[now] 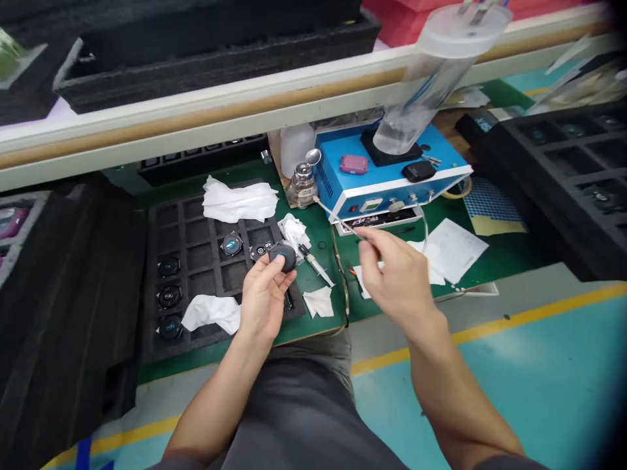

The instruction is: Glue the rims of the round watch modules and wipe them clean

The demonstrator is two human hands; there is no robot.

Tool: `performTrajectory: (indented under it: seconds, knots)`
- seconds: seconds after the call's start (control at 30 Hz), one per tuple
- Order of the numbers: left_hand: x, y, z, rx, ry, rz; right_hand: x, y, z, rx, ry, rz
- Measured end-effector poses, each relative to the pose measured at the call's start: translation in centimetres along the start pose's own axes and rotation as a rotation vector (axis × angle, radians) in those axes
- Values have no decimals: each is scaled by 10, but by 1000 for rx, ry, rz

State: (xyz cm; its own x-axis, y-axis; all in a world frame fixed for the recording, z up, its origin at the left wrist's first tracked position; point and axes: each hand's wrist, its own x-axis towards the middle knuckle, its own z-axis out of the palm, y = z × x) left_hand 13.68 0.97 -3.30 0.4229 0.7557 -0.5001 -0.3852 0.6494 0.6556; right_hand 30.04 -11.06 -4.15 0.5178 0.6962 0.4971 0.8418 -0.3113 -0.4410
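Between thumb and fingers, my left hand (264, 294) grips a round black watch case (283, 258) above the foam tray. My right hand (396, 274) pinches a thin cotton swab (337, 217), whose white tip points at a small glass bottle (302, 186) with a metal top. Whether the tip touches the bottle I cannot tell. Several round watches, such as one with a lit face (232, 244), sit in the black foam tray (200, 253). Beside the held watch case lies a syringe (317, 266) near a crumpled white wipe (294, 233).
A blue box-shaped device (392, 173) carries a tall clear cylinder (416, 85), a pink case (353, 164) and a black one. White cloths (240, 201) lie on the tray. Foam trays (563, 176) flank the bench, and a shelf edge (206, 117) crosses above.
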Motion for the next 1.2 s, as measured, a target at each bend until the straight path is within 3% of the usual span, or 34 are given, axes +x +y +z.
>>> performTrajectory:
  seconds: [0.13, 0.23, 0.63, 0.9, 1.2]
  knots:
    - [7, -7, 1, 23, -46, -44, -17, -12, -30, 103, 123, -43]
    - [9, -9, -2, 24, -109, -68, -14, -19, -36, 137, 140, -139]
    - [20, -11, -30, -45, -250, -55, 23, -51, -9, 27, -113, -417]
    - [17, -13, -35, -58, -286, -104, 37, -46, -9, -204, -146, -470]
    - [17, -13, -37, -69, -322, -127, 37, -41, -3, -263, -190, -457]
